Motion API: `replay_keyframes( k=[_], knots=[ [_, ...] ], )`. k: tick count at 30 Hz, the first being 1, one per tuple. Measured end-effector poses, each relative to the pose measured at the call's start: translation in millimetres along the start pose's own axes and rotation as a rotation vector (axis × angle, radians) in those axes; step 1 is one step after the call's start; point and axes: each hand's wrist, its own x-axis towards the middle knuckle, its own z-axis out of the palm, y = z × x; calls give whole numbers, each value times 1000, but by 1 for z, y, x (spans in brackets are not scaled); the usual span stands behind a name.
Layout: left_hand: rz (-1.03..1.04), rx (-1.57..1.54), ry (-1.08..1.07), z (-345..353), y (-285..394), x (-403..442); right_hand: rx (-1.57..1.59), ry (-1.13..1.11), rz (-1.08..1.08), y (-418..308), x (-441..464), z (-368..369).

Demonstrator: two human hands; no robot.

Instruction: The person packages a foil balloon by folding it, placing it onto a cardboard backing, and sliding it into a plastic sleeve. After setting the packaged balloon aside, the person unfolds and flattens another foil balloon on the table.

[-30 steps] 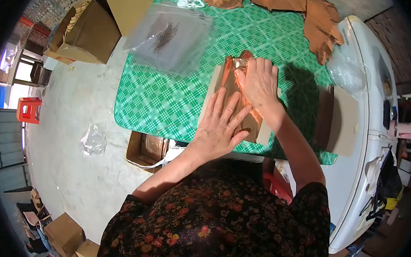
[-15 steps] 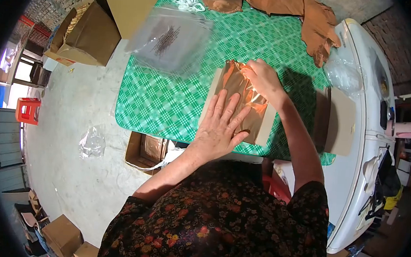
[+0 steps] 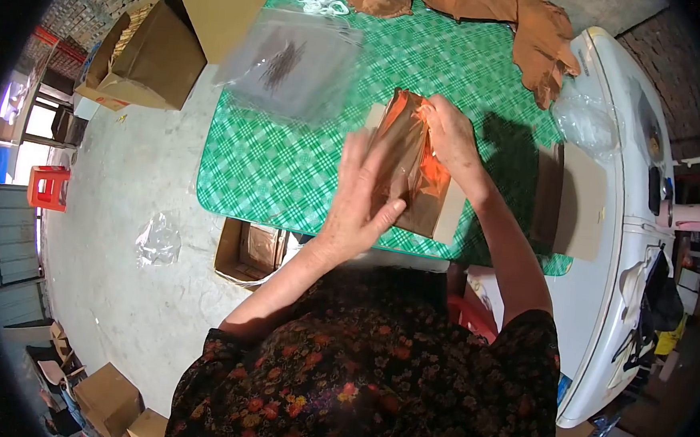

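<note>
A shiny copper-coloured packet in clear film lies over a flat piece of cardboard near the front edge of the green checked table. My right hand pinches the film at the packet's upper right edge, fingers bent. Along the packet's left side is my left hand, its thumb on the lower part and its fingers spread and blurred by motion. The cardboard shows at the packet's right and upper left.
Clear plastic bags lie at the table's back left, near white string. Brown crumpled material is along the back. Another cardboard piece sits at right beside a white appliance. An open box stands below the table.
My left hand has shifted left from flat on top of the packet to its side. My right hand has closed on the film, and the packet now sits slightly tilted on the cardboard.
</note>
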Motion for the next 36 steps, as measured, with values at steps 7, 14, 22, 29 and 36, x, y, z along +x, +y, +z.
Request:
replay_keyframes(
  k=[7,14,22,29,36],
  knots=[
    [-264,-82,81,-25,-12,23,-8,15,8,-19,5,-17],
    [-624,-763,-183,-50,-12,62,-92,7,-141,-50,3,-32],
    [-726,-791,-237,-53,1,92,-171,153,-423,-76,13,-57],
    [165,-324,-50,-49,-9,95,-262,159,-604,-115,-36,-93],
    [249,-63,-320,-39,-14,24,-278,-67,-604,-80,-146,-52]
  ],
)
